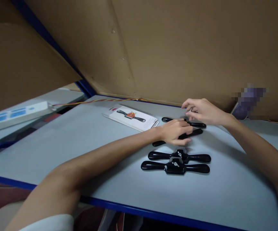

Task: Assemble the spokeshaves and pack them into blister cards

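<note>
Several black spokeshaves with silvery blades lie in a column on the table. My left hand [177,132] is over the middle of one spokeshave [196,132], its fingers and thumb bent around the body, which they mostly hide. Just beyond, my right hand [200,110] is above the farthest spokeshave [168,119]. Its fingers are curled together, with a small shiny metal bit at the fingertips, too small to name. Closer to me, a spokeshave [156,155] lies just behind the nearest spokeshave [174,168]; both have their thumbscrews facing up, and neither is touched by a hand.
A flat white package [131,117] with a spokeshave picture lies left of my left hand. The grey table [81,134] has a blue edge. A white power strip [15,115] sits at far left, with a twisted cable [100,100] along the back. Brown board rises behind.
</note>
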`<state>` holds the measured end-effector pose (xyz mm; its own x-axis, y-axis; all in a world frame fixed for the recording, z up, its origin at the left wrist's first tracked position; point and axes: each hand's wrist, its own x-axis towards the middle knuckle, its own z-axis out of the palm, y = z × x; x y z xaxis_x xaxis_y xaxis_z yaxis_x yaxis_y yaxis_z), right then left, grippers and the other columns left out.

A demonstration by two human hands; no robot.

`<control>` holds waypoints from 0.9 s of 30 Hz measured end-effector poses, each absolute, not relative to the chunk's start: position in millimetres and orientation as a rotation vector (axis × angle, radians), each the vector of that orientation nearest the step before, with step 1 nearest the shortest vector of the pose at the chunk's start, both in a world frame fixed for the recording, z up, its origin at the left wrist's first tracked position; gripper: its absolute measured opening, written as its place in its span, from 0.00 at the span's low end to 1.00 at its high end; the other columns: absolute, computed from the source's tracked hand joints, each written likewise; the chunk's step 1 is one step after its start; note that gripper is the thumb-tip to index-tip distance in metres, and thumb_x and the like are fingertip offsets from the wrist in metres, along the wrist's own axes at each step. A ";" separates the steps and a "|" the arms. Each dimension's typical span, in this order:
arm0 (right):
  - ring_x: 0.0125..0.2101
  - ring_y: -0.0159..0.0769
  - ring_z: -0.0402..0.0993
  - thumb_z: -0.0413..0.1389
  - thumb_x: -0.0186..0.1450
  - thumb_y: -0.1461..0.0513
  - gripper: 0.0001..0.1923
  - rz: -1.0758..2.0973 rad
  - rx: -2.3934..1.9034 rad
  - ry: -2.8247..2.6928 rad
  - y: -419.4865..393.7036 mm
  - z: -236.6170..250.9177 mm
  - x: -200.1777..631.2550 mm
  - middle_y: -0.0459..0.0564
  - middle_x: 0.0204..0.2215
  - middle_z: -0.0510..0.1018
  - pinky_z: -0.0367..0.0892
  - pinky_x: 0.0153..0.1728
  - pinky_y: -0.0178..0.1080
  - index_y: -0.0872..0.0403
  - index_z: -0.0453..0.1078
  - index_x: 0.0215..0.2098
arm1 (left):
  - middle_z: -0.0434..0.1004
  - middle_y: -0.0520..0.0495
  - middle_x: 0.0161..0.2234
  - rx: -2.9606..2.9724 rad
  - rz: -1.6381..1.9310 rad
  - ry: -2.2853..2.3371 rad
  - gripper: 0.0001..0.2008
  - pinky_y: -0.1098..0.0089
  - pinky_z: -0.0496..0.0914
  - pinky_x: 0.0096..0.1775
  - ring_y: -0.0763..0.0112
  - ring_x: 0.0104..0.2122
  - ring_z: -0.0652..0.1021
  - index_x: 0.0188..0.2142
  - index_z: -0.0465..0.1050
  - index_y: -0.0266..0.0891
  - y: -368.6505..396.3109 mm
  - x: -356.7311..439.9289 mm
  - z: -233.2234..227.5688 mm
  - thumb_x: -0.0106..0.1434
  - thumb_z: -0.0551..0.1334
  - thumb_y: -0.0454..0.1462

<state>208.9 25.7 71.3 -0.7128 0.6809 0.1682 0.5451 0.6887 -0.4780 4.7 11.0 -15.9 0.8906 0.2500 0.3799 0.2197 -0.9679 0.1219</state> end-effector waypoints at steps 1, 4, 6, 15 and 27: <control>0.33 0.37 0.79 0.56 0.69 0.65 0.12 0.549 -0.987 -2.598 27.5 72.4 207.8 0.49 0.35 0.85 0.68 0.38 0.39 0.52 0.75 0.49 | 0.74 0.45 0.29 2.980 0.614 0.362 0.18 0.60 0.71 0.39 0.61 0.31 0.73 0.37 0.69 0.43 11.6 5.7 -16.4 0.74 0.50 0.51; 0.31 0.37 0.78 0.57 0.66 0.68 0.09 0.413 -1.071 -2.671 39.1 62.9 207.2 0.48 0.31 0.84 0.67 0.36 0.38 0.52 0.80 0.39 | 0.74 0.44 0.28 2.948 0.643 0.372 0.17 0.62 0.71 0.39 0.62 0.31 0.74 0.36 0.69 0.43 13.2 7.4 -17.2 0.74 0.47 0.46; 0.33 0.38 0.80 0.57 0.65 0.69 0.12 0.361 -1.096 -2.695 47.1 52.8 208.8 0.49 0.32 0.86 0.68 0.37 0.38 0.52 0.82 0.37 | 0.76 0.43 0.28 2.921 0.729 0.438 0.18 0.62 0.71 0.39 0.62 0.31 0.75 0.36 0.69 0.43 13.9 6.0 -15.6 0.74 0.45 0.44; 0.43 0.42 0.80 0.57 0.72 0.65 0.13 0.329 -0.860 -2.679 46.0 51.1 212.1 0.57 0.45 0.84 0.70 0.46 0.42 0.53 0.85 0.45 | 0.76 0.45 0.26 2.955 0.354 0.987 0.21 0.65 0.60 0.28 0.66 0.22 0.71 0.29 0.69 0.40 4.9 -3.8 -4.2 0.75 0.49 0.46; 0.29 0.38 0.78 0.58 0.68 0.61 0.10 0.437 -1.063 -2.647 43.4 71.5 234.8 0.47 0.31 0.86 0.67 0.34 0.40 0.50 0.83 0.40 | 0.75 0.49 0.31 2.370 1.031 1.138 0.18 0.66 0.68 0.38 0.66 0.32 0.73 0.43 0.73 0.38 24.5 -18.5 0.1 0.72 0.52 0.48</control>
